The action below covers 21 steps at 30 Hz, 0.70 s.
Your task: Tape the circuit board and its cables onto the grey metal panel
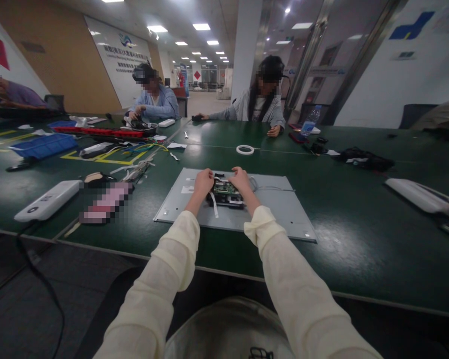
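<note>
A flat grey metal panel (269,219) lies on the table in front of me. On its middle sits a green circuit board (226,188) in a black frame. My left hand (203,182) is at the board's left end, its fingers curled and pressed together. A white strip (214,205) hangs down from the board just beside it. My right hand (241,180) is closed at the board's upper right, thumb and fingers in a pinch. Whatever either hand grips is too small or hidden to name. Grey cables (273,188) run from the board to the panel's right edge.
A pink object (107,202) and a white power bank-like case (48,200) lie to the left. Beyond are a blue tray (43,145), loose wires (138,149) and a white tape roll (245,149). Several people sit around the green table (351,199). A water bottle (311,121) stands at the right back.
</note>
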Motion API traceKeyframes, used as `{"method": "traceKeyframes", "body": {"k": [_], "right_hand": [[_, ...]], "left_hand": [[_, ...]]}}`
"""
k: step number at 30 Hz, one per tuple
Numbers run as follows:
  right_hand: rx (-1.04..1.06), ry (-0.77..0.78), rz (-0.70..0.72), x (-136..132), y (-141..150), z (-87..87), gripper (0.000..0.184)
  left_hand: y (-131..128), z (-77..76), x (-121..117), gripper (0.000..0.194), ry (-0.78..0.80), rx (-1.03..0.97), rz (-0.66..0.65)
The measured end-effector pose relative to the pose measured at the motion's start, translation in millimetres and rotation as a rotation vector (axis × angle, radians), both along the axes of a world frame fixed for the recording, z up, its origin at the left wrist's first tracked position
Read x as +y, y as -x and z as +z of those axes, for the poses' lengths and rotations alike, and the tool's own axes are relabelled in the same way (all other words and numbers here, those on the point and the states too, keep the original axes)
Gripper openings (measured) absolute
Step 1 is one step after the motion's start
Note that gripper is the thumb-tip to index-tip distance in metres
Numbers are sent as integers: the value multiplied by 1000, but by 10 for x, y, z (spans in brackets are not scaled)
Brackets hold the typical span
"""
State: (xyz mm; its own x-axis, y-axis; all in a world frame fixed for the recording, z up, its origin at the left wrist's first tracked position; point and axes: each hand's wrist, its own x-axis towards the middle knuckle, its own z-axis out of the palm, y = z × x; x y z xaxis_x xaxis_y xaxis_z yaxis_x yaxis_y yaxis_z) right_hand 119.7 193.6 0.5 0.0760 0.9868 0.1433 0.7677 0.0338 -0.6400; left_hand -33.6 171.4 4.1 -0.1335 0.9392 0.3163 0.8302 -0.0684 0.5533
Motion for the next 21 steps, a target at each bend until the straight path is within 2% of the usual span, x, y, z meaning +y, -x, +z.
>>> {"method": "traceKeyframes", "body": {"k": [4, 7, 10, 13, 15, 17, 21], "right_hand": [[-2, -32, 14, -27, -24, 79, 50], [-18, -69, 66, -75, -118, 249, 51], [-42, -92, 169, -212, -282, 476, 39], [-48, -87, 315, -466, -459, 663, 27], [-6, -7, 438, -662, -557, 731, 21], [99, 165, 507, -827, -631, 751, 18], [197, 427, 507, -967, -713, 701, 23]], "left_hand": [[13, 1, -11, 24, 4, 16, 11], [16, 14, -22, 23, 20, 43, 11], [9, 35, -49, 23, 23, 69, 17], [-2, 55, -83, 24, 11, 87, 32], [-9, 67, -101, 24, 5, 95, 40], [-11, 79, -114, 24, 5, 103, 46], [-1, 90, -126, 24, 16, 117, 51]]}}
